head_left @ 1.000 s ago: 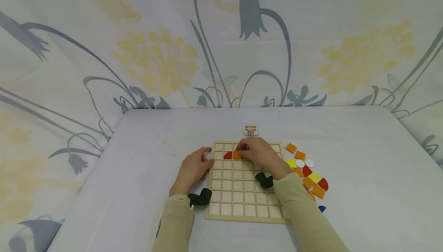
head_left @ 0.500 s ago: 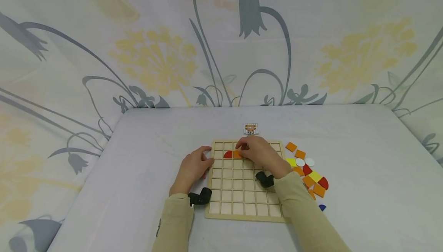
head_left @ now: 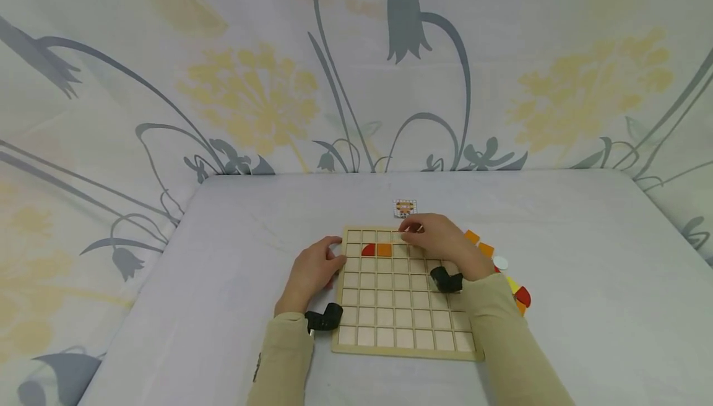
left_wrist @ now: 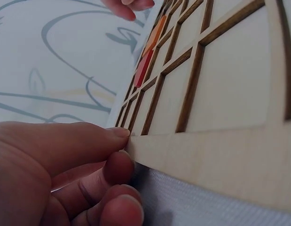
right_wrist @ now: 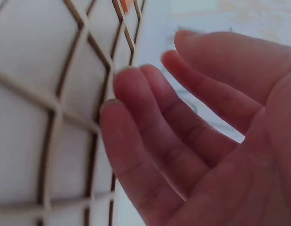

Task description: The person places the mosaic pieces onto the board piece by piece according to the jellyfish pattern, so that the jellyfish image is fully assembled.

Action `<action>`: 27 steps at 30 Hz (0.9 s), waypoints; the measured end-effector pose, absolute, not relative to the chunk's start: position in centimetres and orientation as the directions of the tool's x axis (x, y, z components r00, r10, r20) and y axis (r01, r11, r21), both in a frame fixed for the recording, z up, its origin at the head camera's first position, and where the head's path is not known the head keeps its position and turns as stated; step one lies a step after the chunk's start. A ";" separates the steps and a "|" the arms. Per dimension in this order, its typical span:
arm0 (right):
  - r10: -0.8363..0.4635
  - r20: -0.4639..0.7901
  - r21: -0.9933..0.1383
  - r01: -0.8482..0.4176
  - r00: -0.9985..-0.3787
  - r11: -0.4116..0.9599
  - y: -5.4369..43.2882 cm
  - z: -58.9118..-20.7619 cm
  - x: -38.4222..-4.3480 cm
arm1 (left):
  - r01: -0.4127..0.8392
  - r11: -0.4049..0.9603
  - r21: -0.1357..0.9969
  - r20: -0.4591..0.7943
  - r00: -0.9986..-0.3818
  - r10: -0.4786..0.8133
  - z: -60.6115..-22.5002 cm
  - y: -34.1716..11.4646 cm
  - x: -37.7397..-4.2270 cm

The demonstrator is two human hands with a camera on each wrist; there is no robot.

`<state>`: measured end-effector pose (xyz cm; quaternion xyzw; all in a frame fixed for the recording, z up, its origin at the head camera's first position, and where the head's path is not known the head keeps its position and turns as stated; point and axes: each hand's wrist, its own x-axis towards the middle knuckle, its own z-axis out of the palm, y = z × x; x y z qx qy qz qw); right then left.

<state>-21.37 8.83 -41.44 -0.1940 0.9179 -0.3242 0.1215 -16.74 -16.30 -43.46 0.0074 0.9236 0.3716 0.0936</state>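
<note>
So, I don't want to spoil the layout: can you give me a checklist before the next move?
Left hand touching left edge of the board: ok.
Right hand free of pieces: ok.
Red piece and orange piece in neighbouring cells: ok.
Both fully seated: cannot tell.
Patterned card readable: not ok, too small.
Loose pieces fully in view: not ok, right sleeve partly covers them.

In the head view, the table (head_left: 223, 282) is lit softly and evenly. Both wrist views are dimly lit. Under the board (left_wrist: 192, 157), a soft shadow is cast. The right hand (right_wrist: 206, 146) is a little blurred.
</note>
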 end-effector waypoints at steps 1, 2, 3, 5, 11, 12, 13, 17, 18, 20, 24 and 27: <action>-0.431 -0.101 -0.652 -0.267 -0.897 0.709 9.2 -41.3 -21.3 | -0.057 0.724 0.687 -0.170 -0.982 0.084 -43.5 -16.3 -16.8; -0.430 -0.104 -0.664 -0.259 -0.897 0.701 9.6 -41.3 -21.3 | -0.059 0.724 0.687 -0.171 -0.982 0.083 -43.6 -16.3 -16.8; -0.420 -0.109 -0.671 -0.245 -0.901 0.700 10.0 -41.3 -21.2 | -0.060 0.725 0.686 -0.173 -0.982 0.083 -43.7 -16.3 -16.8; -0.402 -0.121 -0.684 -0.217 -0.908 0.696 10.9 -41.3 -21.2 | -0.058 0.727 0.685 -0.173 -0.981 0.085 -43.8 -16.3 -16.8; -0.348 -0.151 -0.679 -0.159 -0.925 0.717 13.3 -41.5 -21.5 | -0.051 0.723 0.689 -0.165 -0.982 0.088 -43.9 -16.2 -16.8; -0.343 -0.155 -0.680 -0.152 -0.926 0.717 13.7 -41.4 -21.6 | -0.052 0.721 0.691 -0.165 -0.982 0.087 -43.8 -16.2 -16.8; -0.337 -0.158 -0.684 -0.144 -0.928 0.715 14.0 -41.4 -21.6 | -0.049 0.720 0.692 -0.162 -0.983 0.089 -43.8 -16.2 -16.8; -0.312 -0.160 -0.682 -0.124 -0.937 0.721 15.2 -41.1 -21.6 | -0.040 0.717 0.696 -0.152 -0.984 0.093 -43.6 -16.2 -16.8; -0.306 -0.158 -0.677 -0.122 -0.939 0.726 15.4 -41.0 -21.6 | -0.041 0.716 0.697 -0.151 -0.984 0.091 -43.5 -16.2 -16.7; -0.286 -0.157 -0.667 -0.112 -0.945 0.737 15.8 -40.9 -21.7 | -0.034 0.718 0.696 -0.140 -0.986 0.090 -43.5 -16.2 -16.7; -0.250 -0.175 -0.657 -0.076 -0.952 0.750 16.7 -40.9 -21.7 | -0.014 0.719 0.695 -0.120 -0.988 0.096 -43.4 -16.3 -16.6; -0.233 -0.189 -0.648 -0.057 -0.954 0.759 17.4 -41.1 -21.7 | -0.018 0.718 0.696 -0.124 -0.988 0.096 -43.5 -16.4 -16.6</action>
